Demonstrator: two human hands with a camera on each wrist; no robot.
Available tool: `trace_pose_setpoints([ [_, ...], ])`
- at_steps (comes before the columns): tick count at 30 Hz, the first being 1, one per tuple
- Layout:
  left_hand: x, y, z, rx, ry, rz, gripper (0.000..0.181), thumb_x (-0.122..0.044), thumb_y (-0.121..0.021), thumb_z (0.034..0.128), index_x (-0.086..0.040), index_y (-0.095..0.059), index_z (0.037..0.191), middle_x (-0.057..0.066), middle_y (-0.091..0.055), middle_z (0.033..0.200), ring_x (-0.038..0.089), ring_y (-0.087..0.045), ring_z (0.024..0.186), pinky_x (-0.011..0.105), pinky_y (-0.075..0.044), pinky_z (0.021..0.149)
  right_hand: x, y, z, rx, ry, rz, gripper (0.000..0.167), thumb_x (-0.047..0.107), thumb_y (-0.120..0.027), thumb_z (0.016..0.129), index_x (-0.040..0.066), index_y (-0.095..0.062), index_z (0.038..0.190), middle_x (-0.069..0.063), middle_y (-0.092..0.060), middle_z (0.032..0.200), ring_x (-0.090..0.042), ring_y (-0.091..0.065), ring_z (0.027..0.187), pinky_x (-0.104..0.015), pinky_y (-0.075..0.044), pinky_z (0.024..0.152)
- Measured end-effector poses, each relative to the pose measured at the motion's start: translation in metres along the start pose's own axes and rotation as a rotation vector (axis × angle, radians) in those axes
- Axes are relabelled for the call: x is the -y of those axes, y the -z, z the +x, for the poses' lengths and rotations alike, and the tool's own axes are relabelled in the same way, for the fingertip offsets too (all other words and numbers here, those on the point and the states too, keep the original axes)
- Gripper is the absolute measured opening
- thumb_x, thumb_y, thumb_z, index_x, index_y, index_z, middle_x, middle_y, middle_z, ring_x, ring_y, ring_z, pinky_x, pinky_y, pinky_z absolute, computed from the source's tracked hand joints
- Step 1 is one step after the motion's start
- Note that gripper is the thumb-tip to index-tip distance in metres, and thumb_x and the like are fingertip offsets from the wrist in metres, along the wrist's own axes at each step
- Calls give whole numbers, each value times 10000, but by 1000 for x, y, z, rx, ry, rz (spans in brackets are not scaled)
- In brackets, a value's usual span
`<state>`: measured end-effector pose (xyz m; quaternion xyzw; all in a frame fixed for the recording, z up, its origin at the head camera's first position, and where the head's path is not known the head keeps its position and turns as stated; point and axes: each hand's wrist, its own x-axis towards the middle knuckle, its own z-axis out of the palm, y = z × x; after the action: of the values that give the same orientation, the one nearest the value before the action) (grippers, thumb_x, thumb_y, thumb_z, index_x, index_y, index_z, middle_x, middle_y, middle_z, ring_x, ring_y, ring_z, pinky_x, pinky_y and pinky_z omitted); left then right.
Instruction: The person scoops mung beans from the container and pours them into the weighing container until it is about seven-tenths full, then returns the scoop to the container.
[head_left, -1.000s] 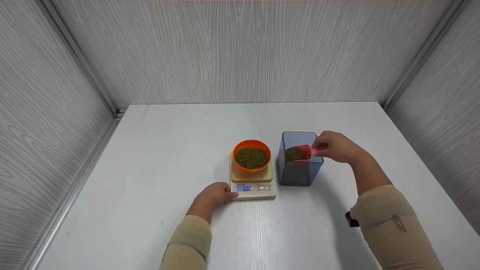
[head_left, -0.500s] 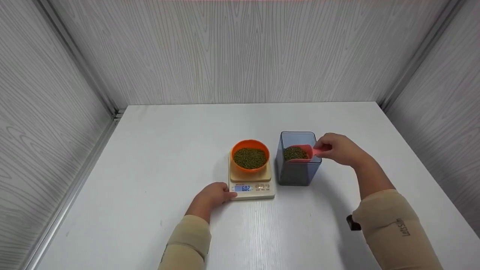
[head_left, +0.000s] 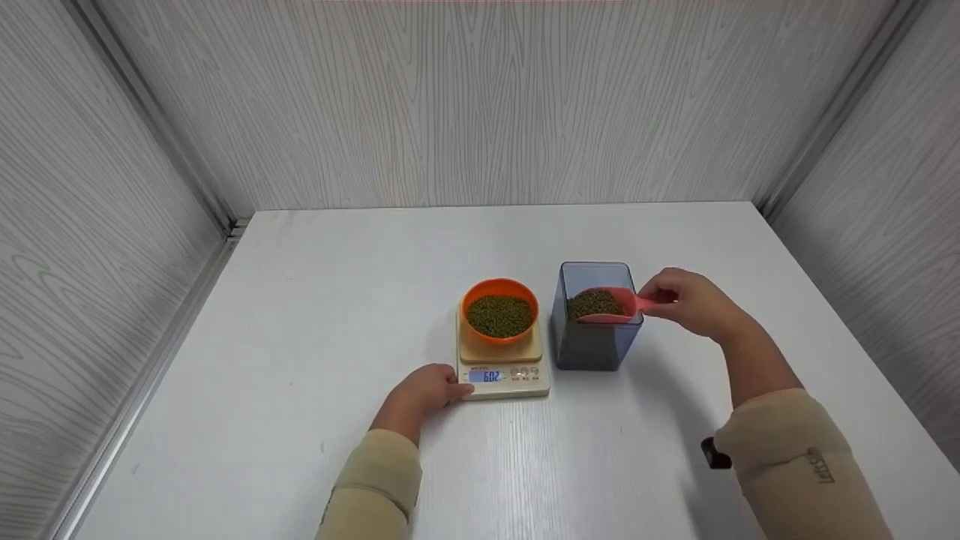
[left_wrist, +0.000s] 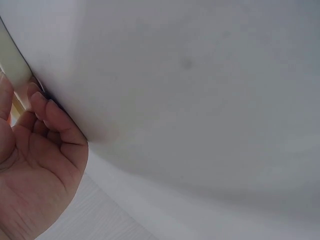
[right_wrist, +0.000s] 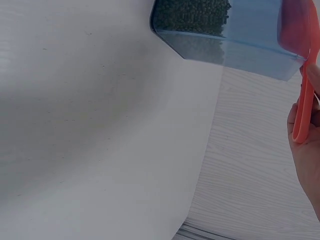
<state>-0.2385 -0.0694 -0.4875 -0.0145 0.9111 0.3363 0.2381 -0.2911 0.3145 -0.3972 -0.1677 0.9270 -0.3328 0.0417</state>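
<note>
My right hand [head_left: 690, 304] pinches the handle of a red scoop [head_left: 634, 301], heaped with small dark green pellets [head_left: 596, 303]. The scoop sits at the mouth of a clear bluish container [head_left: 596, 349], and its handle reaches over the right rim. In the right wrist view more pellets [right_wrist: 192, 15] lie low inside the container. Left of it, an orange bowl [head_left: 470, 321] holding similar pellets rests on a cream kitchen scale [head_left: 517, 386], whose display reads about 602. My left hand [head_left: 427, 391] grips the scale's front left corner, thumb on top and fingers against the side.
Everything stands on a white table [head_left: 337, 300]. Pale wood-grain panels [head_left: 480, 105] rise behind it and on both sides. The container stands close to the scale's right side.
My right hand has drawn the loaded scoop slightly right, so its handle extends farther past the container's rim. The left hand, scale and bowl stay in place, with the reading unchanged.
</note>
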Motion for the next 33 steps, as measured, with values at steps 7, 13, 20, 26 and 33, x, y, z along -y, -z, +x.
trace_pose_setpoints([
  [7,0,0,0,2,16,-17,297,-385,-620,846,-114,-540,753,17,-480,693,167,-456,682,294,-350,622,-2,-4,-4,-18,-40,46,188,245,-655,848,119,-643,988,-58,-558,954,-222,-500,858,-288,-465,722],
  [13,0,0,0,-1,12,-27,286,-377,-622,847,-116,-540,765,16,-480,699,166,-459,687,294,-352,626,-5,-9,-9,-64,-41,89,216,271,-651,849,118,-639,1001,-55,-561,976,-217,-510,873,-245,-466,715],
  [20,-2,0,-2,-6,6,-26,283,-369,-625,846,-115,-534,760,16,-465,696,168,-454,691,295,-347,627,-11,-16,-12,-111,-48,187,232,248,-644,856,99,-623,1032,-63,-568,988,-209,-531,869,-204,-468,723],
  [26,-2,1,-4,-13,-11,-14,290,-368,-621,848,-114,-528,742,9,-453,679,159,-439,668,283,-338,609,-13,-22,-15,-121,-4,302,248,222,-620,874,48,-604,1049,-95,-595,984,-206,-560,867,-214,-471,751],
  [33,-1,0,-4,-16,-16,-19,296,-366,-620,850,-114,-520,732,6,-449,666,154,-433,654,277,-337,598,-10,-20,-12,-105,-13,254,250,242,-625,870,58,-612,1038,-97,-592,962,-189,-537,832,-249,-472,729],
])
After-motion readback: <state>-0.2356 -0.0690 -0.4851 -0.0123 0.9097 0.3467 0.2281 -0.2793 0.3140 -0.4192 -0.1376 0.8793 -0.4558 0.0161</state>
